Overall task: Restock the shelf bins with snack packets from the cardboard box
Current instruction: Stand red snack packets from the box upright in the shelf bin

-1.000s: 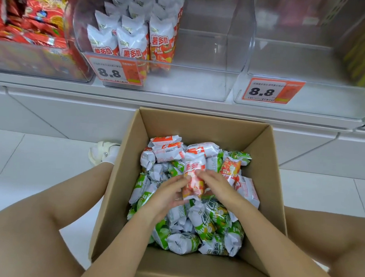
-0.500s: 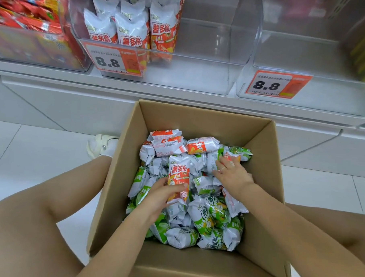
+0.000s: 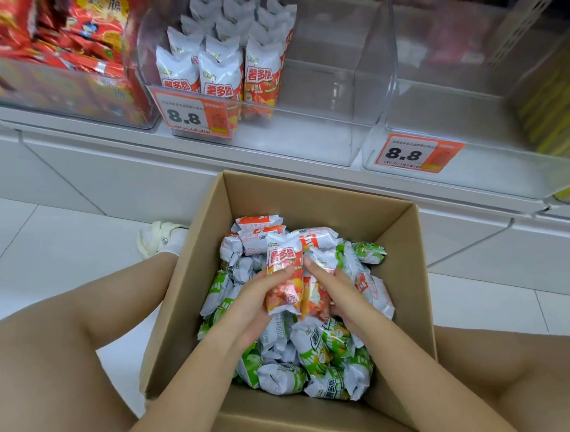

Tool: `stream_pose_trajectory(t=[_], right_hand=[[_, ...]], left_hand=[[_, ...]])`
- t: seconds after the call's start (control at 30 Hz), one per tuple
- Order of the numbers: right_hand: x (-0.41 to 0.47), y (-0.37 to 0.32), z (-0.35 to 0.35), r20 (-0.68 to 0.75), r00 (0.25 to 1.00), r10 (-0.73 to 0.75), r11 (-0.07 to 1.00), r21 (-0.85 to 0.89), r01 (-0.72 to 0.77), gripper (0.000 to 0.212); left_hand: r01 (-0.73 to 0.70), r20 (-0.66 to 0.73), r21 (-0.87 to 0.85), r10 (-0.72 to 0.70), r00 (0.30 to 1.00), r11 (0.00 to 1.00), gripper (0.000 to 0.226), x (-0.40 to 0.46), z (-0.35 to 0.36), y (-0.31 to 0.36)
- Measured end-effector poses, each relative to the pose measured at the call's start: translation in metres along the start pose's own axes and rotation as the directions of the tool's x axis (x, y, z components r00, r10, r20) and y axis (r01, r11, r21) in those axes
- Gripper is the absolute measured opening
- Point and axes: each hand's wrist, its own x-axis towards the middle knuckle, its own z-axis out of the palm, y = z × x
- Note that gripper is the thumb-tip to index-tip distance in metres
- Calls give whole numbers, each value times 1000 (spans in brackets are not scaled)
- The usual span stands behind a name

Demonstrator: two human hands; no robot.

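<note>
Gathering step: left hand (image 3: pixel 257 299) and right hand (image 3: pixel 336 293) together, gripping 2 orange packets (image 3: pixel 282 274) above cardboard box (image 3: pixel 189 277). Next, probably lifting to half-filled bin (image 3: pixel 314 119) beyond box.

White tiled floor (image 3: pixel 47 254), white shelf base (image 3: pixel 99 175), bright even light.

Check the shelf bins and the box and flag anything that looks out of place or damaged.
Nothing stands out. The orange packets stand upright in the middle bin, the bin to its right holds no packets, and the cardboard box looks intact with orange and green packets mixed loosely inside.
</note>
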Motion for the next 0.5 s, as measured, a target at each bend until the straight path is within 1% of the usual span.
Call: stream_pose_trajectory(t=[0.03, 0.1, 0.13, 0.2, 0.23, 0.3, 0.37, 0.4, 0.43, 0.5], right_hand=[[-6, -1, 3, 51, 997, 51, 995, 77, -55, 70], [-17, -7, 7, 108, 993, 48, 974, 214, -71, 34], [-21, -9, 9, 109, 994, 31, 964, 260, -58, 25], [-29, -15, 11, 81, 996, -25, 966, 259, 3, 19], [-33, -19, 12, 58, 997, -54, 970, 242, 38, 19], [-43, -32, 12, 37, 995, -93, 965, 250, 81, 27], [-54, -45, 13, 59, 988, -142, 945, 305, 118, 32], [-60, -52, 13, 73, 981, -181, 940, 306, 150, 36], [-66, -60, 14, 85, 971, -222, 941, 279, 191, 44], [-71, -75, 17, 115, 941, -318, 939, 172, 297, 65]], left_hand=[[-1, 16, -5, 1, 1000, 1000, 50, -3, 2, 3], [-22, 12, 10, 22, 1000, 1000, 44, -10, 4, 9], [-36, 11, 13, 36, 999, 999, 41, -13, 4, 12], [-71, 23, 43, 70, 997, 997, 43, -18, 3, 20], [-84, 23, 80, 83, 996, 993, 50, -20, 3, 24], [-117, 7, 162, 118, 993, 980, 64, -25, 7, 34], [-154, -16, 238, 163, 987, 959, 78, -28, 14, 42], [-168, -4, 272, 176, 984, 947, 83, -29, 17, 47], [-192, 19, 298, 195, 981, 935, 80, -32, 24, 53], [-270, 89, 381, 255, 963, 884, 58, -41, 37, 67]])
